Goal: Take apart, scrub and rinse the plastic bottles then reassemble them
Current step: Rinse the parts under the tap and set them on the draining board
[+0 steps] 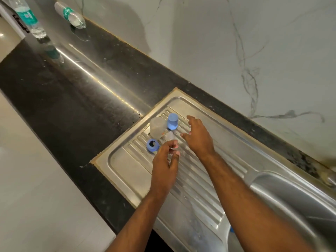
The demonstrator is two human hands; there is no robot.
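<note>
So both hands are hovering over the ribbed steel drainboard (127,166), near its far left corner where the bottle parts are sitting. The clear bottle body (157,127) is standing on end there, long axis pointing up off the ribs, mouth end impossible to make out through the blur. Just beside it on the wall side, a blue cap (172,121) is standing upright too, flat top up. A blue ring collar (152,144) is lying nearer the front edge with its hole facing up. Between them a small clear nipple piece (170,136) is sitting, tip direction too blurry to call.

The left hand (166,164) is pinching something small and clear between thumb and fingertips, can't tell what exactly. The right hand (199,136) is spread loose with fingers relaxed, holding nothing, just beside the blue cap.

The drainboard is running into a steel sink basin (291,193) on the right. It's set in a black stone worktop (60,99) against a white marble-look wall (218,42). Two water bottles with green labels (27,17) (70,14) are standing far off at the worktop's left end.
</note>
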